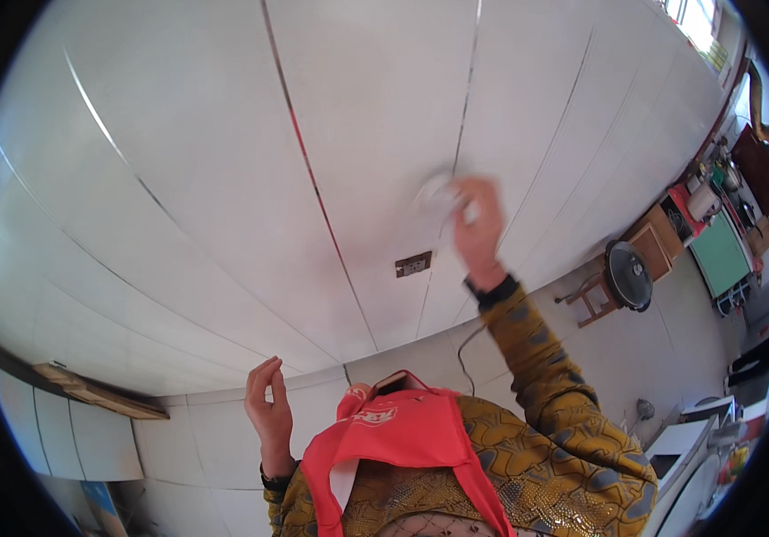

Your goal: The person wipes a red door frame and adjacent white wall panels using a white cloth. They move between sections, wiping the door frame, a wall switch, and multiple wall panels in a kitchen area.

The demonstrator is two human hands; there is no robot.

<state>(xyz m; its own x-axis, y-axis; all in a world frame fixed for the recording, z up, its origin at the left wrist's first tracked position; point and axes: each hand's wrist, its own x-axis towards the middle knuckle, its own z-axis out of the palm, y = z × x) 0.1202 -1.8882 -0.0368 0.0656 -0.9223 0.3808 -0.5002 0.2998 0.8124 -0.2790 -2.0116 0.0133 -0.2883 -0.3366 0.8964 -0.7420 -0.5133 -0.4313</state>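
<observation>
My right hand is raised against the white panelled wall, its fingers closed on the edge of a pale, roundish thing that lies against the panels. Motion blurs both, so I cannot tell what the thing is. Below and left of this hand, a wall socket in a brown surround sits in a panel. My left hand is held up at the lower left, fingers bent and thumb near the fingertips, with nothing visible in it. A red apron hangs over my patterned sleeves and chest.
At the right, a lidded electric pan stands on a wooden stool, near a green-topped table with kitchen items. A cable runs along the floor below my right arm. Wooden boards lie at the far left by the wall.
</observation>
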